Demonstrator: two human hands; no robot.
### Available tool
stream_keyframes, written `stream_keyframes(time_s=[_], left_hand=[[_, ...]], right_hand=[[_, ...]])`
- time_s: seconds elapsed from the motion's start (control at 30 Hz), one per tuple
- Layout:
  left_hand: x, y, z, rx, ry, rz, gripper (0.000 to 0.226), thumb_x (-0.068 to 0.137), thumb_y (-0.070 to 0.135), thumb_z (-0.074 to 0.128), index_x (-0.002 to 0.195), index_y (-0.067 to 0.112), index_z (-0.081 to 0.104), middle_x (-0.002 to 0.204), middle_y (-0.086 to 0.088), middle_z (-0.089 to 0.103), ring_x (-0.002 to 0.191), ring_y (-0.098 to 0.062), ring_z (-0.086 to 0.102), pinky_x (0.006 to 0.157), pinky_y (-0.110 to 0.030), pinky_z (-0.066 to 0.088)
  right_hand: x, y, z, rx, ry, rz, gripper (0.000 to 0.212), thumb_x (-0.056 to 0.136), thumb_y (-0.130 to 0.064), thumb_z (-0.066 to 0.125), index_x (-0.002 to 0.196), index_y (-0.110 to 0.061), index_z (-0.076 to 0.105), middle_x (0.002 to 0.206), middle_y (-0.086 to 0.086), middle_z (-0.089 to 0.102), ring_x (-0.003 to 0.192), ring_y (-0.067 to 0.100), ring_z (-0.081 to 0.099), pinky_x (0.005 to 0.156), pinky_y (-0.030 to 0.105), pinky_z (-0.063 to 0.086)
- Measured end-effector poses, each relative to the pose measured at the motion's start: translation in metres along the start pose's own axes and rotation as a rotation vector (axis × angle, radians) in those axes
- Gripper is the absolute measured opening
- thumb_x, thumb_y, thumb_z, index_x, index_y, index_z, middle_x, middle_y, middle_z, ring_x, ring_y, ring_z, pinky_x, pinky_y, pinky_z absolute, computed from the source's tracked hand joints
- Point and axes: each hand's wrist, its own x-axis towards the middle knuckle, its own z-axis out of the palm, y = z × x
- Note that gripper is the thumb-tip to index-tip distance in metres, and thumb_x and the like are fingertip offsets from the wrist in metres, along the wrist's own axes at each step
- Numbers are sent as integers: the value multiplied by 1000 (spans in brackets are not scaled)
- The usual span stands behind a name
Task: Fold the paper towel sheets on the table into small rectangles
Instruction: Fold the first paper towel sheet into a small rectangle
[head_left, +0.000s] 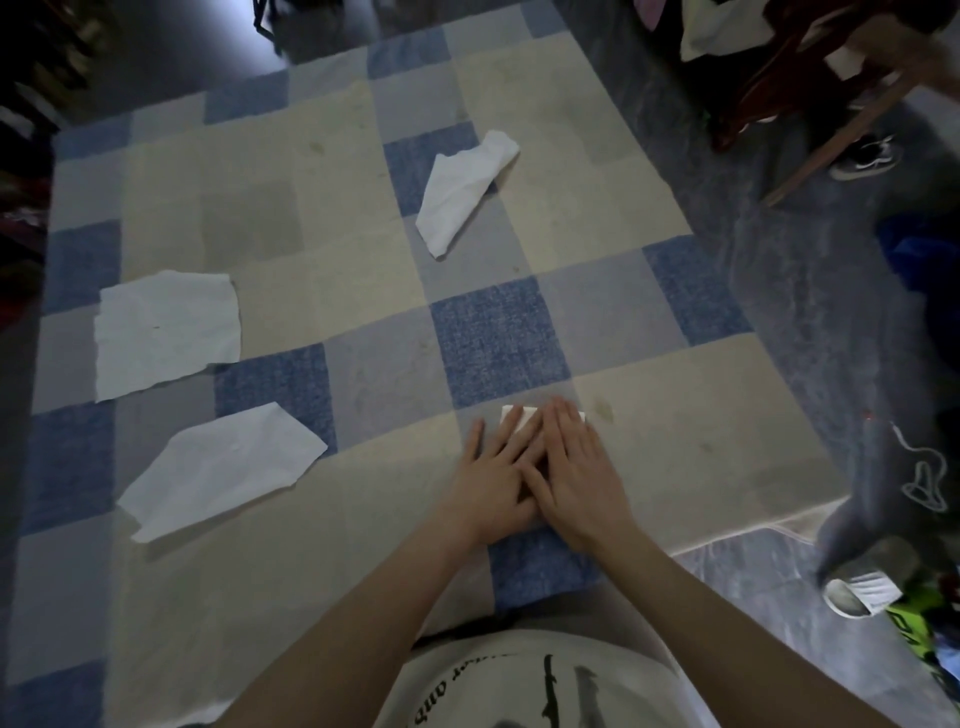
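Both palms flat, fingers straight: L hand & R hand pressing folded paper towel onto checkered tablecloth; 3 loose sheets apart.

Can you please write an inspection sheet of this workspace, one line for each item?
Surface: checked blue and beige tablecloth covers the table.
Job's things: folded sheet under both hands; flat sheet, creased sheet and crumpled sheet lie apart, unfolded.
Clutter: nothing seen on the table.
Grippers: left hand and right hand press flat, fingers straight.
Cables: white cord on the floor.
Surroundings: wooden chair, shoe, cup.
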Motion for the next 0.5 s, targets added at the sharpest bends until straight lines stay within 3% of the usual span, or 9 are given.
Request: stream_keyframes(time_s=[0.1,0.2,0.27,0.37,0.5], left_hand=[[-4,-7,0,-56,55,-4,77,91,51,35,154,27,-3,160,11,-10,146,-8,-16,119,-49,-3],[-10,-13,0,-42,72,-30,70,95,52,25,154,23,-1,158,11,-13,145,-3,-18,120,-49,-1],[-10,-13,0,-131,84,-155,72,92,54,12,153,21,-6,157,10,-19,144,-3,-21,120,-46,-4],[2,-5,-8,-277,244,-346,72,93,53,5,154,15,-3,160,3,-17,147,-10,-14,118,-39,-7],[23,23,-24,-248,313,-95,66,99,49,9,154,13,4,161,0,-10,148,-12,-12,120,-38,-5]], right_hand=[[-7,13,-1,-66,-3,44,73,94,-49,30,150,-3,18,158,13,15,147,23,11,118,40,11],[-11,21,-1,-116,-19,41,75,93,-50,31,150,-3,20,158,14,18,146,25,15,117,42,12],[-11,21,-2,-123,-23,42,76,92,-51,32,150,-3,19,158,14,18,146,25,15,117,43,13],[-11,19,0,-132,-27,55,78,93,-53,32,151,-3,17,158,14,16,146,25,13,117,43,12],[-11,19,2,-172,-39,32,77,91,-48,37,151,-6,15,159,14,11,148,26,6,117,45,10]])
